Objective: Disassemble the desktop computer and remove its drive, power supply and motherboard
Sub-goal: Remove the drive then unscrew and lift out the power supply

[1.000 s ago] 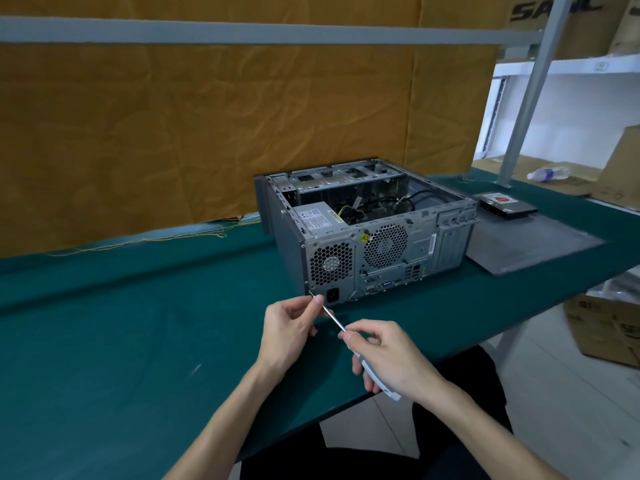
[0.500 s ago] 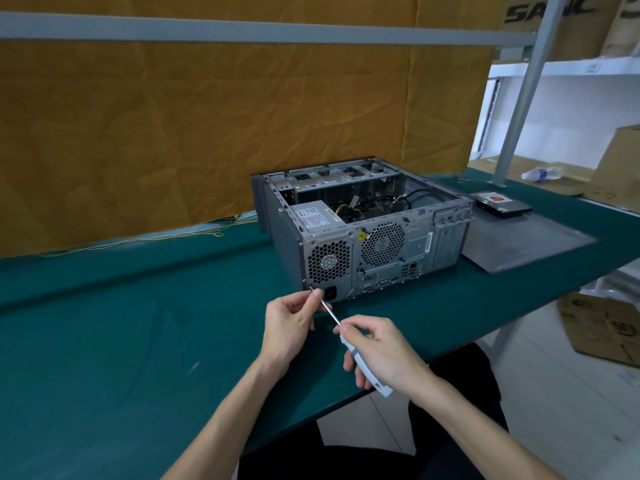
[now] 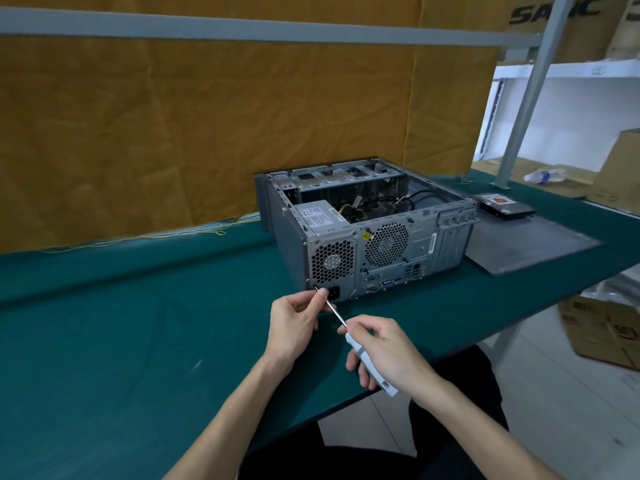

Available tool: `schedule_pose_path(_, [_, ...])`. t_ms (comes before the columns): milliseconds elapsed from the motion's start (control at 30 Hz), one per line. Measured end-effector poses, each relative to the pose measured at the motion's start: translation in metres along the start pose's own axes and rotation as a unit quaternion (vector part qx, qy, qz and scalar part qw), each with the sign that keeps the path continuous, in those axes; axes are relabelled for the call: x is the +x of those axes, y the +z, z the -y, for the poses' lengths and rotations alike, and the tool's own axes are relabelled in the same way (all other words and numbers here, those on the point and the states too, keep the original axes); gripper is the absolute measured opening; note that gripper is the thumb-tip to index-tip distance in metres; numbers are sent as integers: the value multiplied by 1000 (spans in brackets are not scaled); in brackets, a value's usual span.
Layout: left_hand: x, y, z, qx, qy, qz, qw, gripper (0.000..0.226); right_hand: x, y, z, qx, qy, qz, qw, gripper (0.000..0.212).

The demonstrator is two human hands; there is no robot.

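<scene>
Your right hand (image 3: 388,351) grips the screwdriver (image 3: 349,329) handle; left hand (image 3: 294,320) pinches its shaft near the tip. Shaft points up-left at the PSU (image 3: 333,261) corner screw on the case (image 3: 374,233) rear, L hand nearer.

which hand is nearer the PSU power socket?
Left. The left hand pinches the screwdriver shaft right beside the power socket; the right hand grips the handle farther back.
</scene>
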State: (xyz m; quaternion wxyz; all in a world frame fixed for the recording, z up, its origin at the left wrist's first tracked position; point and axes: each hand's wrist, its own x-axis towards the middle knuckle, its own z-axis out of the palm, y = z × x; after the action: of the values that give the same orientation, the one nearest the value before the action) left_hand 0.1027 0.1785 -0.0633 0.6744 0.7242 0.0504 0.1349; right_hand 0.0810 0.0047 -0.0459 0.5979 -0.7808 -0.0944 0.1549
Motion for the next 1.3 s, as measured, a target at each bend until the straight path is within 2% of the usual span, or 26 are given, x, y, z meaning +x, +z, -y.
schedule_pose_path(100, [0,0,0,2,-3,-3,1000,28,-1,0,3,18,17,11,1000,22])
schedule_pose_path(167, [0,-1,-2,-6,-17,-10,1000,27,-3,1,7,88,52,46,994,27])
schedule_pose_path(300, [2,0,-7,-60,-81,-8,995,28,-2,2,16,317,157,122,928,35])
schedule_pose_path(367, [1,2,-9,-117,-113,-1,987,27,-1,5,21,360,173,133,907,35])
schedule_pose_path(467, [0,4,-16,-185,-156,5,970,28,-3,9,24,321,153,112,928,33])
schedule_pose_path(600, [0,4,-23,-204,-192,23,960,23,-4,14,27,144,114,43,982,31])
schedule_pose_path(667, [0,5,-24,-224,-205,29,952,17,-5,17,28,89,104,26,990,29])
schedule_pose_path(700, [1,5,-24,-240,-210,30,947,15,-7,18,28,107,109,36,988,30])
schedule_pose_path(733, [1,4,-25,-257,-216,32,941,15,-9,18,29,165,130,62,976,32])
schedule_pose_path(800, [2,3,-25,-289,-225,39,930,17,-13,13,33,334,195,153,909,37])
schedule_pose_path(833, [3,2,-25,-301,-228,45,925,18,-16,10,34,389,215,191,875,39])
schedule_pose_path(867, [3,1,-25,-308,-230,50,922,19,-17,8,33,402,217,210,864,40])
schedule_pose_path(900, [2,1,-25,-311,-232,56,920,21,-18,8,33,375,206,205,881,39])
schedule_pose_path(967, [1,1,-26,-296,-234,64,924,24,-18,13,33,223,149,145,952,31])
schedule_pose_path(1000, [1,1,-27,-275,-232,65,931,24,-18,16,33,142,118,109,977,26])
schedule_pose_path(1033, [1,1,-28,-252,-231,65,938,25,-17,19,32,88,96,80,988,22])
schedule_pose_path(1100, [1,2,-30,-235,-235,69,941,25,-15,18,29,75,91,51,992,19])
schedule_pose_path(1167, [0,3,-33,-258,-249,77,930,22,-16,14,28,154,121,90,977,23])
schedule_pose_path(1200, [0,3,-34,-274,-257,79,923,22,-17,12,28,227,151,134,953,29])
schedule_pose_path(1267, [-1,2,-37,-303,-265,83,912,24,-19,7,28,369,203,211,882,41])
schedule_pose_path(1300, [-2,2,-37,-311,-267,86,908,25,-19,6,27,400,207,226,864,41])
